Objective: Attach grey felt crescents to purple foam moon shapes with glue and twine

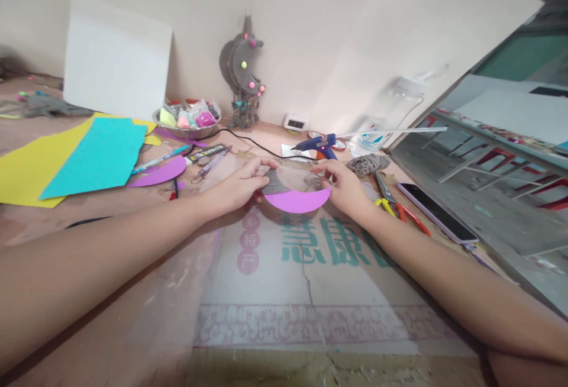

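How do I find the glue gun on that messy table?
Start at the grey moon decoration standing at the back, then look down and right, just beyond the right hand. The glue gun lies there, the only blue, pistol-shaped tool.

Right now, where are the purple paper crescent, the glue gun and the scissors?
purple paper crescent (297, 202), head view, middle of its lower curve.
glue gun (320, 145), head view, blue body.
scissors (384, 189), head view, metal blades.

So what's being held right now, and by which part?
A purple crescent: the left hand grips its left tip, the right hand its right tip.
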`<state>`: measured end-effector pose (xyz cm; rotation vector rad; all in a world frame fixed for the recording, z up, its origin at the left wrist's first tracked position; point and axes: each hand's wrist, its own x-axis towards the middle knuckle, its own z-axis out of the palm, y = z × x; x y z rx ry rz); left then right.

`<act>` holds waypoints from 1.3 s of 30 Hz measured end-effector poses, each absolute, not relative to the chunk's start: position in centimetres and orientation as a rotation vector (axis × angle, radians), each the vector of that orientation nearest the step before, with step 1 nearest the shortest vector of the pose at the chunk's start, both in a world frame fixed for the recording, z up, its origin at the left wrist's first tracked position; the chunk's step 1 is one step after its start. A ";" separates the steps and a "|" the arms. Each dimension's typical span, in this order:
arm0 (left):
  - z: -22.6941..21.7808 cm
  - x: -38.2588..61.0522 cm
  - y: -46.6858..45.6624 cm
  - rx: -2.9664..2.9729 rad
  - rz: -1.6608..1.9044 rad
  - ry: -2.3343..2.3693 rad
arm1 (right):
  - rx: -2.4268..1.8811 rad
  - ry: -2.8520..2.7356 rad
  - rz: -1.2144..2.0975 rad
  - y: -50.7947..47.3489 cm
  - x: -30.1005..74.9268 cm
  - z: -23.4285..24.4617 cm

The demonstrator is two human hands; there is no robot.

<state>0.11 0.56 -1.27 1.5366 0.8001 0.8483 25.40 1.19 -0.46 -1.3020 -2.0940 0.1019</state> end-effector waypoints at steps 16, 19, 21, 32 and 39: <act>-0.5 0.4 -0.5 1.708 0.826 0.857 | -1.143 -1.562 1.295 -2.5 21.8 0.7; -0.5 0.4 -0.5 1.729 0.820 0.865 | -1.183 -1.602 1.306 -2.6 21.6 0.4; -0.6 0.4 -0.5 1.743 0.827 0.850 | -1.233 -1.635 1.257 -2.7 21.6 0.4; -1.3 0.4 -0.1 1.806 0.858 0.812 | -1.329 -1.854 0.955 -2.0 21.7 0.4; -0.7 0.4 -0.4 1.867 0.822 0.836 | -1.304 -1.927 0.824 -1.8 21.7 0.0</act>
